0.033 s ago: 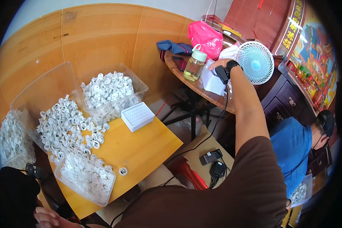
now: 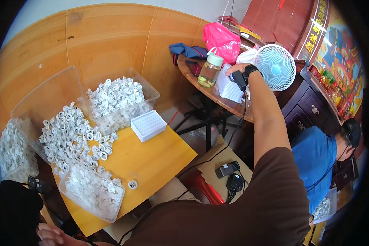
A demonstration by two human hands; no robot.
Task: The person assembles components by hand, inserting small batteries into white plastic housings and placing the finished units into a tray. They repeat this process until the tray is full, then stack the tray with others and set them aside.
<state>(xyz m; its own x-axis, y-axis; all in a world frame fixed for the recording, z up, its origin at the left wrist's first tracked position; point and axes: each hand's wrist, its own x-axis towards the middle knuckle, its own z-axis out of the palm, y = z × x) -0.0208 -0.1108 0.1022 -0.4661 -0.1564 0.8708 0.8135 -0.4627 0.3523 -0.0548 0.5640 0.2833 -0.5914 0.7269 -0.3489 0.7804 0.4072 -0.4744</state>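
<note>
My right hand (image 2: 235, 73), with a black strap and a cable at the wrist, is stretched out to the round wooden table (image 2: 217, 100) on the right. It grips the top of a stack of white grid trays (image 2: 230, 91) beside a clear bottle with a pale green lid (image 2: 210, 69). At the lower left edge lies my left hand (image 2: 53, 235), flat and holding nothing. One more white grid tray (image 2: 148, 125) sits on the yellow table (image 2: 151, 160).
Clear bins of small white plastic rings (image 2: 115, 96) and a loose heap of rings (image 2: 67, 133) fill the yellow table's left side. A white fan (image 2: 276, 66), a pink bag (image 2: 222, 37) and a blue cloth stand on the round table. A person in blue (image 2: 315, 158) sits at right. Chargers (image 2: 229, 176) lie on the floor.
</note>
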